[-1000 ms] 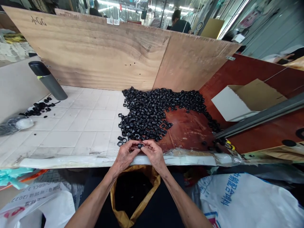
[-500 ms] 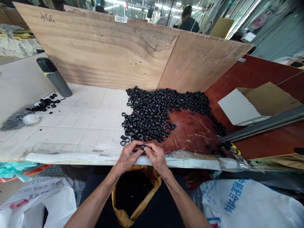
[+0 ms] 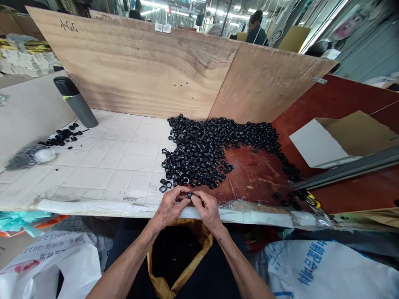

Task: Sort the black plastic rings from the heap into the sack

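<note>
At the far left of the table point(image 3: 114, 164), a see-through bag point(image 3: 23, 158) with something dark in it lies beside a scatter of loose black bits point(image 3: 64, 136). Behind them is a grey bottle point(image 3: 81, 110) with a black cap, tilted as this wide view shows it. All of these are well apart from the hands.

Further right, the left hand point(image 3: 170, 205) is at the table's padded front edge point(image 3: 255, 217), just in front of a few stray rings point(image 3: 165, 185). A drop looks the likeliest mishap: the small black piece point(image 3: 190, 194) is held by fingertips alone, so an uneven squeeze could pop it loose — down into the open yellow sack point(image 3: 159, 285) below, or back among look-alike rings, where it would be hard to single out. A careless knuckle might also scatter the strays.

The piece lies between the two hands, at the tips of the fingers. Thumb and forefinger of the left hand pinch it from the left; those of the right hand point(image 3: 208, 207) pinch it from the right. I cannot tell how firmly.

Beyond, the heap of black rings point(image 3: 202, 143) spreads rightward along the wooden board point(image 3: 140, 62) — toward a grey bar point(image 3: 349, 165) and an open white carton point(image 3: 318, 145).
</note>
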Tool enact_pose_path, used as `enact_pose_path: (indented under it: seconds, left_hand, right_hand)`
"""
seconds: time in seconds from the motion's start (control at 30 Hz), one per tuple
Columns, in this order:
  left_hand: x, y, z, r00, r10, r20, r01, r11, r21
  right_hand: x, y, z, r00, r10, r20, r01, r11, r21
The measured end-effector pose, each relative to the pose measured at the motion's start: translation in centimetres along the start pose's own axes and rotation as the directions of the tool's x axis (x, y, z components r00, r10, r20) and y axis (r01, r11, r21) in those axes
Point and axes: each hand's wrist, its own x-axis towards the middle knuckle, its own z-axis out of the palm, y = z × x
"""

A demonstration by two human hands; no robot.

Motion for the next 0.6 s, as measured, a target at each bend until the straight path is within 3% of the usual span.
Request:
enact_pose_path:
  seconds: [0.2,0.4,0.6]
  left_hand:
    - [0.0,0.1,-0.1,1.0,0.01,-0.005,-0.01,1.0,-0.023]
    - [0.1,0.0,0.0,1.0,-0.012,-0.014,0.012,1.0,0.002]
    - [0.1,-0.3,-0.1,0.999,-0.013,-0.049,0.015,0.999,0.029]
  right_hand:
    - [-0.4,0.3,0.3,0.998,-0.014,-0.057,0.017,0.999,0.049]
    - [-0.2,0.2,0.8,0.993,-0.02,-0.119,0.015,0.999,-0.045]
    - [-0.2,-0.6,0.2,0.994,-0.068,-0.081,0.061,0.994,-0.085]
